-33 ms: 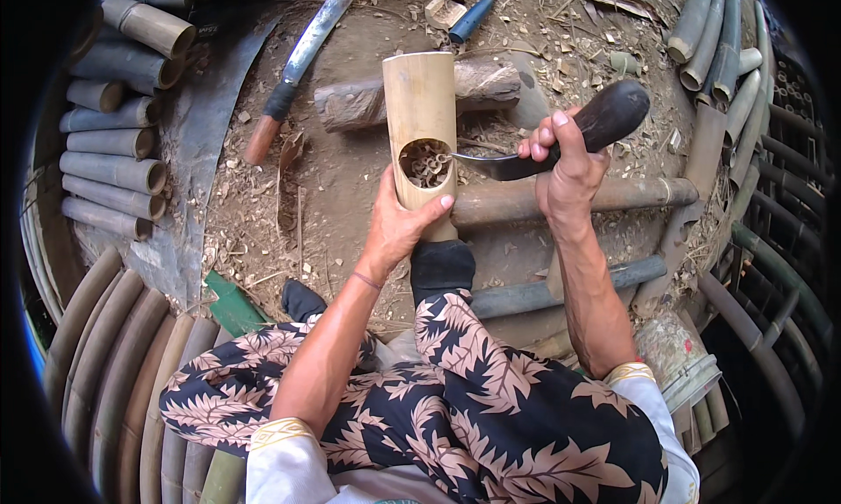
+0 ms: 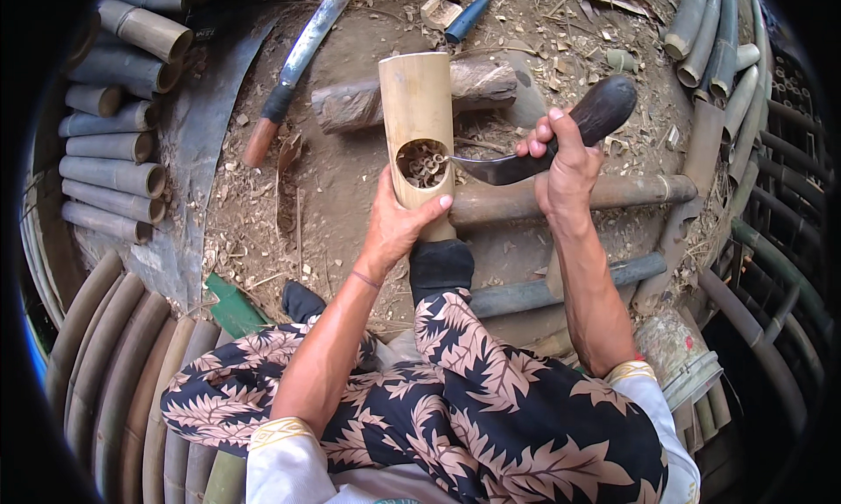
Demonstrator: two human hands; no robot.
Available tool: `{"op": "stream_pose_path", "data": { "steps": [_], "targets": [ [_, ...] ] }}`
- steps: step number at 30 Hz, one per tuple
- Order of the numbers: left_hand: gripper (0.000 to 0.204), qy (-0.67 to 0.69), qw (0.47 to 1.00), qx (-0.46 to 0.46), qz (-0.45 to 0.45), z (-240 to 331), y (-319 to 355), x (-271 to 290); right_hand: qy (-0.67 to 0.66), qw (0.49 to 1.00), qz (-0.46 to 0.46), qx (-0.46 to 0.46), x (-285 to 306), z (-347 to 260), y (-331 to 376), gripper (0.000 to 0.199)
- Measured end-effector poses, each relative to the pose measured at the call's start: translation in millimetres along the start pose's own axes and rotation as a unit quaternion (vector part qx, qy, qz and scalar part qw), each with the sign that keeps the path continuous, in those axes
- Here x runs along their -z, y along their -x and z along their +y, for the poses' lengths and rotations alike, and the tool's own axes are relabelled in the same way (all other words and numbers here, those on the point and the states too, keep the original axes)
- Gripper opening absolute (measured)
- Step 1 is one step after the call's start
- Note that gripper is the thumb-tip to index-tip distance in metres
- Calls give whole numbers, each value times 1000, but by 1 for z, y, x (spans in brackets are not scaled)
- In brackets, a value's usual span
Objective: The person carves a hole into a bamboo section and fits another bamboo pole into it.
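earth floor [image 2: 337, 215], scattered pale chips [image 2: 243, 118] | left: grey sheet [image 2: 188, 136], stacked bamboo lengths [image 2: 109, 175] | right: dark bamboo framework [image 2: 751, 337]

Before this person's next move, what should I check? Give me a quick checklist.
1. Left grip holding the bamboo tube: ok.
2. Right grip closed around the curved knife's handle: ok.
3. Left thumb apart from the blade: ok.
4. Tube free of shavings: not ok, curls show inside its opening.
5. Blade touching those shavings: cannot tell.
6. Machete set down: ok, on the ground.
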State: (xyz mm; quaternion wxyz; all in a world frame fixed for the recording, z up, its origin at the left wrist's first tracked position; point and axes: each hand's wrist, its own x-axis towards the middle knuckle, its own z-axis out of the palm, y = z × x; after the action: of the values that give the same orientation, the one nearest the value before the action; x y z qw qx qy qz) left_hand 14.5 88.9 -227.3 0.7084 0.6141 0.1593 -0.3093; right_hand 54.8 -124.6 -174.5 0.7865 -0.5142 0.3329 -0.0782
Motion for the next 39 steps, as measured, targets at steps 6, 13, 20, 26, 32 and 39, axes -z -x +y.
{"op": "stream_pose_path", "data": {
  "steps": [6,13,20,26,32,39],
  "targets": [
    [88,53,997,33,-46,7,2,7,5,994,-77,79,-7,-12,35,10],
    [95,144,983,54,-103,7,0,15,298,751,-500,313,1,0,94,29],
    [91,119,987,59,-94,11,-1,14,332,719,-514,330,3,8,102,30],
    [88,85,994,42,-50,12,-1,3,374,673,-524,364,13,16,100,19],
    [87,-3,999,18,31,0,-3,-6,411,642,-517,390,27,22,93,15],
    [87,-102,982,-4,158,0,-4,-29,450,591,-500,445,44,32,73,14]
  ]
}}
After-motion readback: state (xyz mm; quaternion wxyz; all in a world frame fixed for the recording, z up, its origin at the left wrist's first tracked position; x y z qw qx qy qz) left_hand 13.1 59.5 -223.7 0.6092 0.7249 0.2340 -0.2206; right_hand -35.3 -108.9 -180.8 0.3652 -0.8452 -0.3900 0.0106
